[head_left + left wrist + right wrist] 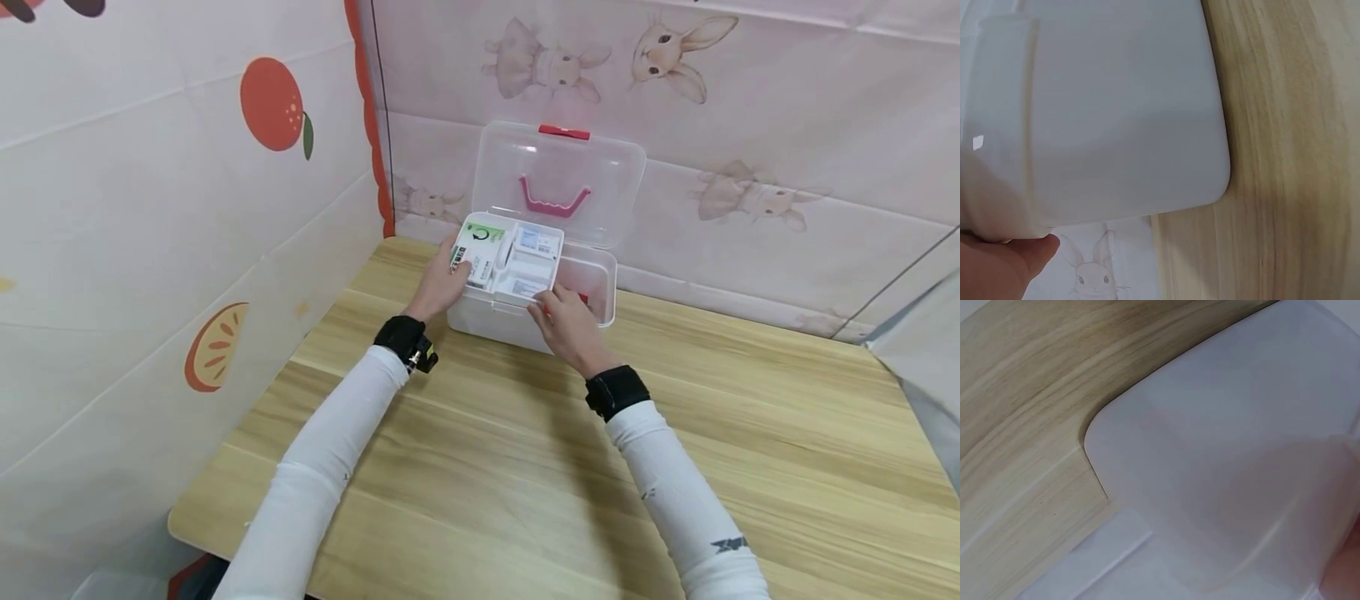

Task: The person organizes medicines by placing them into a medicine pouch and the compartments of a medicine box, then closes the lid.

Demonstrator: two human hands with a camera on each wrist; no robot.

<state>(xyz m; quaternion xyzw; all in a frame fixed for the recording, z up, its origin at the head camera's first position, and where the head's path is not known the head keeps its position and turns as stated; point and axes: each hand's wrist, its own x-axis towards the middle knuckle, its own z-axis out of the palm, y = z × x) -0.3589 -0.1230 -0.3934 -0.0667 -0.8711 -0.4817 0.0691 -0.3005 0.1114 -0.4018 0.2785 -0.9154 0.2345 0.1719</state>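
Observation:
A white tray (531, 268) sits over the left part of a translucent white storage box (491, 327), shifted so the box's right side shows open. My left hand (441, 285) grips the tray's left edge, thumb on top near a green-and-white carton (480, 254). At the tray's front right corner, my right hand (572, 332) pinches the rim. Two small blue-and-white packs, one a box (537, 240), lie in the tray's right compartments. In the left wrist view, fingers of the left hand (997, 265) touch a white rim. The right wrist view shows the box wall (1197, 419) and a bit of the right hand (1342, 569).
The box's clear lid (607, 179) stands raised against the rabbit-print cloth (750, 125), with a pink handle (557, 207) and red latch (564, 132). Something red (583, 297) shows inside the box. Wooden tabletop (465, 467) extends in front; a fruit-print cloth (150, 217) borders the left.

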